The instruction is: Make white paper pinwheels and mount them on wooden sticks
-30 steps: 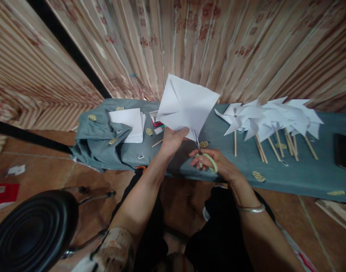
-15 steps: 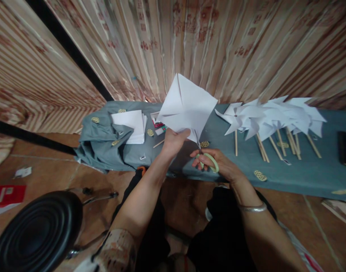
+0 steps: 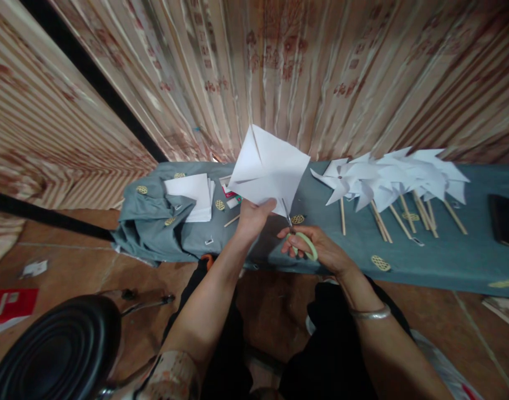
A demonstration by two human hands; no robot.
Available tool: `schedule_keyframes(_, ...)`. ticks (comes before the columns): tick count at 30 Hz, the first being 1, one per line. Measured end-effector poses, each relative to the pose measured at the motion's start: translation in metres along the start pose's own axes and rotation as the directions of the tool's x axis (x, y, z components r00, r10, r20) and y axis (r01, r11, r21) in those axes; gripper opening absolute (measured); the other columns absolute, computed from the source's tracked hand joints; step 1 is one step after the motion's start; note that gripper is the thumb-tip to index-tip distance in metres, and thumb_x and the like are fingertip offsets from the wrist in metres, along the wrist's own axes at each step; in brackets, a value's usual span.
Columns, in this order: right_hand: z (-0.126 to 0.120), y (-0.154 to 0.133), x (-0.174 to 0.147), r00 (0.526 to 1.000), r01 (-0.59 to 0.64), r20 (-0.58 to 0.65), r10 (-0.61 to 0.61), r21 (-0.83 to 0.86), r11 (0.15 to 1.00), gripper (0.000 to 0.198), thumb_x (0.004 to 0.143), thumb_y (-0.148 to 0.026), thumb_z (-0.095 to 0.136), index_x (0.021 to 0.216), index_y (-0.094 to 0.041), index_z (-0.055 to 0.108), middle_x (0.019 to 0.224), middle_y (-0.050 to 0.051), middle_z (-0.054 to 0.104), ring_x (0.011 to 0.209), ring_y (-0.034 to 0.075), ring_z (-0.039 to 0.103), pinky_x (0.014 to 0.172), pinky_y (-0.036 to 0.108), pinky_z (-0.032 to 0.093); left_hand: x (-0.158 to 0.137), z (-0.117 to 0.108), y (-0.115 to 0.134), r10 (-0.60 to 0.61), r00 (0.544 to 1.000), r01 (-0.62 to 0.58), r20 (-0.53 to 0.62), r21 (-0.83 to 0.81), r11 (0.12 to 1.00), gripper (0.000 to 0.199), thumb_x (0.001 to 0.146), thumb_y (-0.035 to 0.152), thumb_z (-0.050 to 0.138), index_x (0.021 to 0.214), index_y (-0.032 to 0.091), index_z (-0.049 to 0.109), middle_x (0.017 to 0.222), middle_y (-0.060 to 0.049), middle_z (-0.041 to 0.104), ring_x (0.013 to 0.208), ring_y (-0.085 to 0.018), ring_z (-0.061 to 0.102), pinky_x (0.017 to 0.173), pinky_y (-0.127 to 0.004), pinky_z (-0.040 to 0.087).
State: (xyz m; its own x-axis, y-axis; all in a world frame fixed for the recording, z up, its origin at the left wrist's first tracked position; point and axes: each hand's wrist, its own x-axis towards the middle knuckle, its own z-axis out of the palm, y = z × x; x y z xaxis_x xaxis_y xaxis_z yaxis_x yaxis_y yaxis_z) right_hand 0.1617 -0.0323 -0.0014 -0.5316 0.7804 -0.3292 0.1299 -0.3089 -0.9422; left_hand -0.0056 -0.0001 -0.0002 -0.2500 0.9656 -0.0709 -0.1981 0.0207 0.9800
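Observation:
My left hand (image 3: 254,217) grips a square white sheet of paper (image 3: 275,158) by its near corner, thumb on top. Slits run inward from the far and left corners of the sheet. My right hand (image 3: 315,244) is closed round the pale green handles of a pair of scissors (image 3: 306,244). Their blades lie at the sheet's near corner, just right of my left thumb. Left of the sheet rests a stack of white paper (image 3: 193,194). To the right lie several white paper pinwheels (image 3: 387,175) on wooden sticks, overlapping one another.
A grey-green cloth with yellow pineapple prints covers the long table (image 3: 279,255). Small red and green items (image 3: 231,195) and a stick (image 3: 232,221) lie beside the sheet. A dark object (image 3: 504,219) sits at the right end. A black round stool (image 3: 54,350) stands at lower left; a patterned curtain (image 3: 279,66) hangs behind.
The view has tilted a little, so the table sits lower in the picture. My hands, the sheet and the scissors keep nearly the same arrangement, with the blades still at the near corner.

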Motion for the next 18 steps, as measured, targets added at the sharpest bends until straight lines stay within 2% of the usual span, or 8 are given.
schedule_keyframes(18, 0.0018, 0.0010, -0.0007, 0.998, 0.055, -0.016, -0.055, -0.020, 0.998, 0.057, 0.067, -0.069, 0.076, 0.089, -0.016, 0.067, 0.069, 0.003, 0.068, 0.052, 0.008, 0.052, 0.049, 0.022, 0.041, 0.0026, -0.0005, -0.0028, -0.008, 1.000, 0.009, 0.013, -0.016, 1.000, 0.029, 0.057, 0.033, 0.074, 0.079, 0.016, 0.064, 0.075, -0.004, 0.069, 0.065, -0.018, 0.063, 0.059, -0.032, 0.057)
